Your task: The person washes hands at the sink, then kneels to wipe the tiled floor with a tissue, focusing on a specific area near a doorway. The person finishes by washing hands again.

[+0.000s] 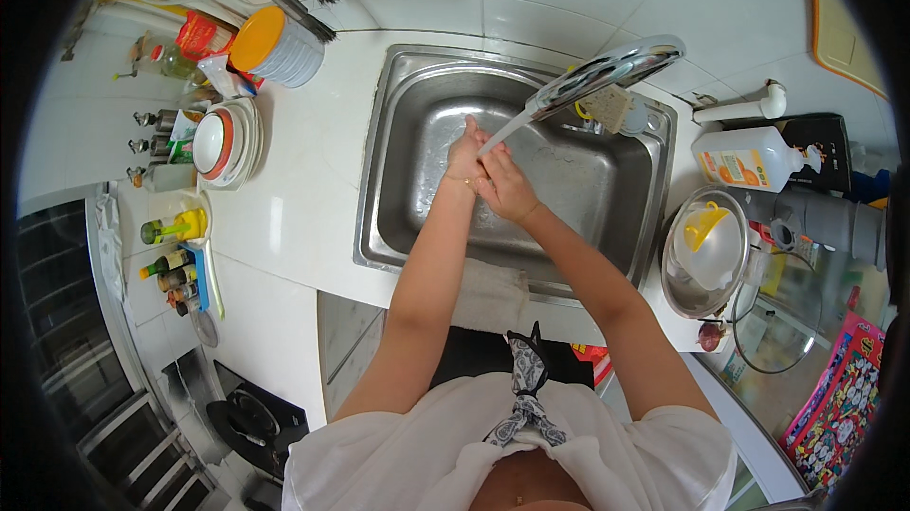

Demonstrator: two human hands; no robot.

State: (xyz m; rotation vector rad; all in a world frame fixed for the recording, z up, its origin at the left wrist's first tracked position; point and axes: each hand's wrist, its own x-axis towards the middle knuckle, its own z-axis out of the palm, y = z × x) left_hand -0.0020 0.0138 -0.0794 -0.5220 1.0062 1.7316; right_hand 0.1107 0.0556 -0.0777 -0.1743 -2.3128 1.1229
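Both hands are over the stainless steel sink [561, 216], under a stream of water from the chrome faucet [597, 84]. My left hand [465, 155], with a thin bracelet at the wrist, has its thumb pointing up toward the back of the sink. Against its palm side rests my right hand [510, 191], fingers stretched out. The water strikes where the hands meet. Neither hand holds an object. A light cloth [490, 294] hangs over the sink's front edge, below my forearms. At the back right corner sits a sponge [606, 107].
Left on the counter [298, 155] stand stacked bowls and plates [238, 141], a canister with an orange lid [277, 45] and several condiment bottles [178, 276]. A metal basin [672, 248] and a white pump bottle [743, 157] stand right of the sink. A stove [256, 418] is at lower left.
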